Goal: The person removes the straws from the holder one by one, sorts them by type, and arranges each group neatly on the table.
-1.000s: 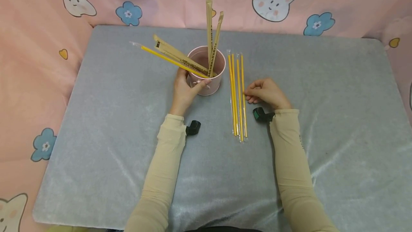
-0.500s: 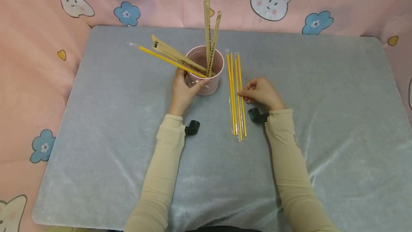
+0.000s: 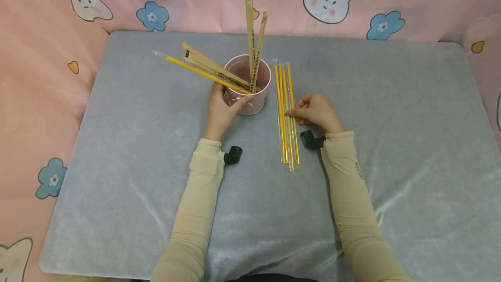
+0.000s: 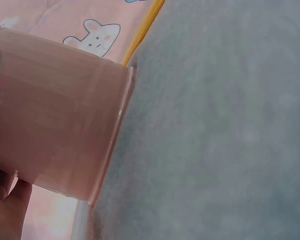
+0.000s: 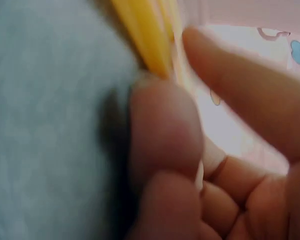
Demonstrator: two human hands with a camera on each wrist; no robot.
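Note:
My left hand point(image 3: 220, 112) grips a small pink bucket point(image 3: 257, 102) by its near left side, thumb along the rim. Several paper-wrapped straws point(image 3: 249, 34) stand and lean in the bucket, and one yellow straw point(image 3: 199, 72) in clear film slants out to the left. In the left wrist view the bucket wall point(image 4: 55, 110) covers most of that hand. Right of the bucket, several film-wrapped yellow straws point(image 3: 296, 142) lie side by side on the table. My right hand point(image 3: 318, 110) pinches at them about mid-length; its fingertips and the straws point(image 5: 145, 30) show blurred in the right wrist view.
A grey velvety cloth point(image 3: 137, 142) covers the table. Behind it and at the sides hangs a pink curtain point(image 3: 235, 16) with rabbits and blue flowers. A black wrist camera point(image 3: 233, 155) sits by the left cuff, another black camera point(image 3: 312, 139) by the right.
My right hand has moved left from the outer straw across the row, and the rightmost yellow straw has shifted closer to the others. My left hand keeps its grip on the bucket.

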